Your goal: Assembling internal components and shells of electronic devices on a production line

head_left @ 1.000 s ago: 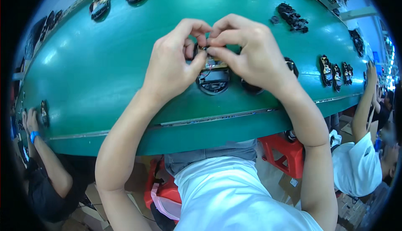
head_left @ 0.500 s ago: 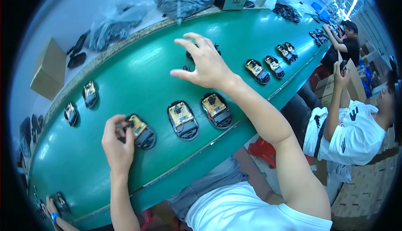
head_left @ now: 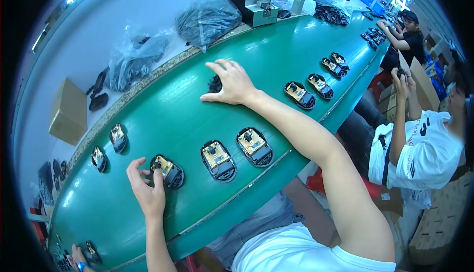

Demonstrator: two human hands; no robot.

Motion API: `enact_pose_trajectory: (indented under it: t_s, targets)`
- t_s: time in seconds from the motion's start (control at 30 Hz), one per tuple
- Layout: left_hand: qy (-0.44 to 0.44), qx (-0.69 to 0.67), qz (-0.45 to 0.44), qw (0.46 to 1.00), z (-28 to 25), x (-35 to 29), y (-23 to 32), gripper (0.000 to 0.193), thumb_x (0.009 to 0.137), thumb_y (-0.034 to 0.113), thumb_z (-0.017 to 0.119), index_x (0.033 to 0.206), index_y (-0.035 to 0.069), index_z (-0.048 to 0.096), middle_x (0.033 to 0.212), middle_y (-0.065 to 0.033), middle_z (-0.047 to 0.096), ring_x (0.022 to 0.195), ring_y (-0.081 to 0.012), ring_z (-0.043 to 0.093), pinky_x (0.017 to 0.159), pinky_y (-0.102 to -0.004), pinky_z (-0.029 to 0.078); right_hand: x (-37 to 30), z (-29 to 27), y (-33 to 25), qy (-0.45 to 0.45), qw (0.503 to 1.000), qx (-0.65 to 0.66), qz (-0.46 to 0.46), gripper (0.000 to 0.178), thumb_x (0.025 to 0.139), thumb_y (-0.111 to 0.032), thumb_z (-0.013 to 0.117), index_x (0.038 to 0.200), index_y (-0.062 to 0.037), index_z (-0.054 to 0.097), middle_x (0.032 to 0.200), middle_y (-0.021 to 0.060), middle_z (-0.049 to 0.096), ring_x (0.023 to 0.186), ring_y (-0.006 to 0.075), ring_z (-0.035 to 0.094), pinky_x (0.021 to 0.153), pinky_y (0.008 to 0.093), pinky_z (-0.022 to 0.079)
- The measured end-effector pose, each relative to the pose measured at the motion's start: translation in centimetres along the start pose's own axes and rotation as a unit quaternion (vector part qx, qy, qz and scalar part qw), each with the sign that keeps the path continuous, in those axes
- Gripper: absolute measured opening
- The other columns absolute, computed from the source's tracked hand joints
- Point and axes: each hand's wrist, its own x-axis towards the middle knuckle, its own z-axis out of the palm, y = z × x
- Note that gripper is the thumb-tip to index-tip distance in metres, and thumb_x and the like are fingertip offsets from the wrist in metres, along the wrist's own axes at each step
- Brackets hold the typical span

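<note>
Beside an opened computer mouse (head_left: 170,173) with a bare tan circuit board, my left hand (head_left: 148,189) has its fingers curved and apart, the thumb at the mouse's left edge. My right hand (head_left: 234,83) reaches far across the green work surface. Its thumb and fingers are spread around a small pile of black parts (head_left: 214,84), partly hidden by the hand; no part shows lifted off the surface. Two more opened mice, one in the middle (head_left: 218,161) and one to its right (head_left: 254,147), lie between my arms.
Two opened mice (head_left: 118,138) lie far left, several others (head_left: 299,95) to the right. Along the back ledge are a cardboard box (head_left: 69,111), plastic bags of dark parts (head_left: 207,18) and a metal machine (head_left: 254,5). Co-workers sit at right (head_left: 419,148); another person's hand (head_left: 78,257) is lower left.
The view has shifted. My right hand has come over the small black parts with its fingers around them. My left fingers have drawn slightly off the mouse's upper end.
</note>
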Motion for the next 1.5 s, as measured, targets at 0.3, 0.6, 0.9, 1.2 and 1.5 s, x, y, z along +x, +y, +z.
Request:
enact_pose_trajectory:
  t_s: [0.3,0.6,0.9,1.2,1.5]
  targets:
    - [0.011,-0.024,0.027,0.999,0.1,-0.2,-0.3,0.038,0.085,0.000,0.066,0.122,0.001,0.057,0.122,-0.0088,0.056,0.091,-0.0177,0.057,0.074,-0.0301,0.044,0.4,0.8,0.5,-0.024,0.990,0.123,-0.070,0.029,0.081,-0.039,0.079,0.099,-0.0153,0.078,0.115,0.0064,0.070,0.116,0.0305,0.061,0.102,0.0445,0.047]
    - [-0.003,-0.046,0.023,0.999,0.0,-0.1,-0.2,0.033,0.088,-0.001,0.062,0.121,0.001,0.057,0.123,-0.0074,0.056,0.093,-0.0155,0.057,0.073,-0.0281,0.046,0.3,0.5,0.9,-0.025,0.986,0.133,-0.094,0.027,0.081,-0.034,0.080,0.098,-0.0137,0.078,0.115,0.0066,0.070,0.113,0.0313,0.062,0.100,0.0441,0.049]
    - [0.030,-0.145,-0.024,0.989,-0.1,0.2,-0.8,0.030,0.093,0.000,0.059,0.123,-0.001,0.055,0.120,-0.0079,0.057,0.092,-0.0111,0.055,0.075,-0.0251,0.046,2.0,-4.0,3.8,0.091,0.989,0.064,-0.097,0.039,0.083,-0.040,0.077,0.105,-0.0079,0.076,0.116,0.0117,0.073,0.115,0.0329,0.065,0.103,0.0445,0.049]
    - [0.044,-0.186,-0.062,0.980,0.3,0.8,-2.2,0.021,0.094,0.006,0.058,0.115,0.002,0.059,0.107,-0.0015,0.059,0.080,-0.0057,0.047,0.069,-0.0222,0.038,4.5,-8.3,27.4,-0.022,0.932,-0.200,0.301,0.038,0.092,-0.027,0.061,0.127,-0.0110,0.064,0.111,0.0215,0.071,0.101,0.0417,0.070,0.089,0.0504,0.056]
    - [-0.003,-0.129,-0.115,0.985,-0.8,1.1,0.1,0.021,0.098,0.007,0.062,0.118,-0.001,0.062,0.113,-0.0103,0.066,0.102,-0.0204,0.064,0.092,-0.0337,0.051,10.4,-4.8,31.6,-0.013,0.931,-0.227,0.287,0.033,0.100,-0.018,0.042,0.130,-0.0110,0.056,0.113,0.0211,0.070,0.103,0.0402,0.070,0.089,0.0512,0.056]
